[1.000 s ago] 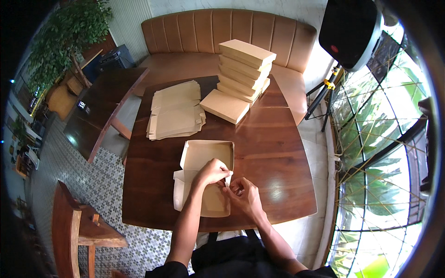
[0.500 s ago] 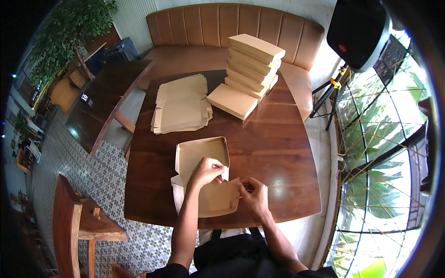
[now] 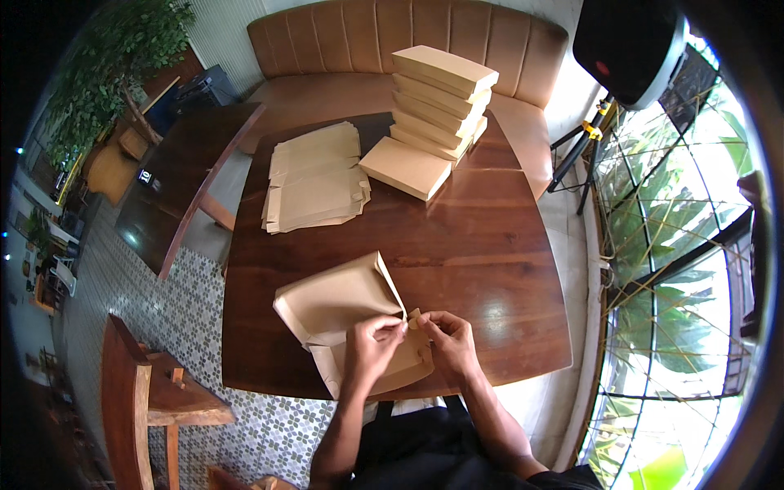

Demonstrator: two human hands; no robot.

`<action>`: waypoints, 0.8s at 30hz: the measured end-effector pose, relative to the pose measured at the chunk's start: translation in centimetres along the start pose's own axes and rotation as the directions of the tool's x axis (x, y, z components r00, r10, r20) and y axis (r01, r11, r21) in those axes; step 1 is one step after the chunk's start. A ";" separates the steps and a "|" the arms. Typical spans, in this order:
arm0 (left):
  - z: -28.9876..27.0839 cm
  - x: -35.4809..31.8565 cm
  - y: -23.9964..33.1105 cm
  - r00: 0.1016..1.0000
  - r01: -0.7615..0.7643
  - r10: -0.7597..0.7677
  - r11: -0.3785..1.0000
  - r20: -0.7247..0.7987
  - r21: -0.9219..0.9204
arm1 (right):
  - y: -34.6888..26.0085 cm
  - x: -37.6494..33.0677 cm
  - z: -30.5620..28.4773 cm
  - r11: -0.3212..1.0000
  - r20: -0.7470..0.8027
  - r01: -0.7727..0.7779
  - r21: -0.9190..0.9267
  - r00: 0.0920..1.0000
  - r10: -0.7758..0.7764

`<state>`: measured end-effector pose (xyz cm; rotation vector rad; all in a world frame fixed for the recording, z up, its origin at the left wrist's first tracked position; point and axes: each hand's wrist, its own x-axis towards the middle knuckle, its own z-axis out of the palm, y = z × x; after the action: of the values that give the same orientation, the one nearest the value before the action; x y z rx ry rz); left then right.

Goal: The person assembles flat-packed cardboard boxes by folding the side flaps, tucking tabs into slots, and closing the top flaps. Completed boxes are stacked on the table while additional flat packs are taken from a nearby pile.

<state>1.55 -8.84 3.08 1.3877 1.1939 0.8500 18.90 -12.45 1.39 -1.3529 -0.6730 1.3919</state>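
Note:
A brown cardboard box [image 3: 339,294], partly folded with its lid raised, lies tilted at the table's near edge. My left hand [image 3: 372,346] reaches over its near half, fingers pinched on the box near the right end of the fold. Close beside it, my right hand [image 3: 447,336] pinches a small flap at the box's right corner between thumb and fingers. The two sets of fingertips almost meet there. My left hand and wrist hide part of the box's near half.
Flat unfolded cardboard sheets [image 3: 315,175] lie stacked at the table's far left. Several closed boxes [image 3: 441,102] rise in a stack at the far right, with one box [image 3: 406,167] lower in front. A brown bench [image 3: 327,90] stands behind the dark wooden table [image 3: 506,269].
The box has turned, its lid side swinging left and tilting up. My left hand has moved right and nearer to me, toward my right hand at the corner.

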 end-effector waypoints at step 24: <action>-0.8 -0.3 -1.7 0.989 0.142 -0.129 0.945 0.066 -0.295 | 0.7 0.5 -0.8 0.996 0.163 -0.075 -0.055 0.983 0.083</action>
<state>0.39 -9.03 1.63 1.0614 1.0625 0.8570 19.51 -12.36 0.38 -1.3239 -0.7737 1.5730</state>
